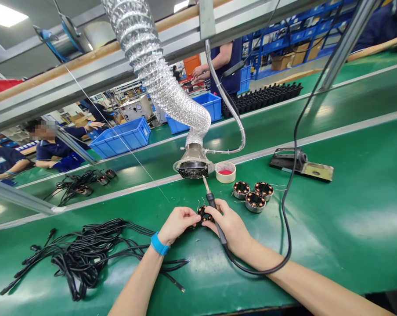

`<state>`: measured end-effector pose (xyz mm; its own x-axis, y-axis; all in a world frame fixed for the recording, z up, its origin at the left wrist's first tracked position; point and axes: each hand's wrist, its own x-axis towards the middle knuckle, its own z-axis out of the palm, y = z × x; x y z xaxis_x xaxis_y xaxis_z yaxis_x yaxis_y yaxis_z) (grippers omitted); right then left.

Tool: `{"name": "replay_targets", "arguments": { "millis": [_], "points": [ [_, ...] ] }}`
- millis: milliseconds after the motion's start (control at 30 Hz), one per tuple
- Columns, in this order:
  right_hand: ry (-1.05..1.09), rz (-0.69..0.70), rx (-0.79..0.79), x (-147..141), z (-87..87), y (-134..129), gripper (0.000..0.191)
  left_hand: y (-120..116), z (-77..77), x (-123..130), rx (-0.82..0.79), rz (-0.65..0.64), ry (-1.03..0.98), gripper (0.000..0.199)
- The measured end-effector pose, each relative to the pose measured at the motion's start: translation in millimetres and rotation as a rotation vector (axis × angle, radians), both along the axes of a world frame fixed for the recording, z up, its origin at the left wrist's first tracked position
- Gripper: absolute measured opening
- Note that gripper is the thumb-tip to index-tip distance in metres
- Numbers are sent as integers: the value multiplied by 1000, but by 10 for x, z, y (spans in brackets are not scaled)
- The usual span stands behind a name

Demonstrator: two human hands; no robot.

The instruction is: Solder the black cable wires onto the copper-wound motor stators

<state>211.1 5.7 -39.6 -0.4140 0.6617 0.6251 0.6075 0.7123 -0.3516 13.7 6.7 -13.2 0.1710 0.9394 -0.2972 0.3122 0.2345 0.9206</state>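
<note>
Near the middle of the green bench, a small round stator (205,213) with copper windings and thin wires sticking up sits between my hands. My left hand (180,223), with a blue wristband, pinches its left edge. My right hand (229,226) has the soldering iron (214,210) in its grasp, tip pointing up and away, while its thumb and fingertips touch the stator's right side. Three more stators (255,202) rest together to the right. A bundle of black cables (83,250) lies at the left, some ends reaching under my left forearm.
A fume duct (193,160) hangs just beyond my hands. Beside it is a tape roll (225,172); an iron stand (302,166) stands farther right. The iron's cord (289,219) loops over my right forearm. Blue bins (121,137) and people are across the bench.
</note>
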Motion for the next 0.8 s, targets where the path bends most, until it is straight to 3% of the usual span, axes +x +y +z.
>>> {"name": "replay_targets", "arguments": {
  "millis": [267,567,800],
  "points": [
    [26,7,-23,-14,-11,11,36,-78,9,88,92,87,91,33],
    [114,74,-137,2,0,1,33,-173,20,186,272,97,204,32],
    [198,147,-226,19,-43,43,35,-196,25,230,312,93,214,30]
  ]
}}
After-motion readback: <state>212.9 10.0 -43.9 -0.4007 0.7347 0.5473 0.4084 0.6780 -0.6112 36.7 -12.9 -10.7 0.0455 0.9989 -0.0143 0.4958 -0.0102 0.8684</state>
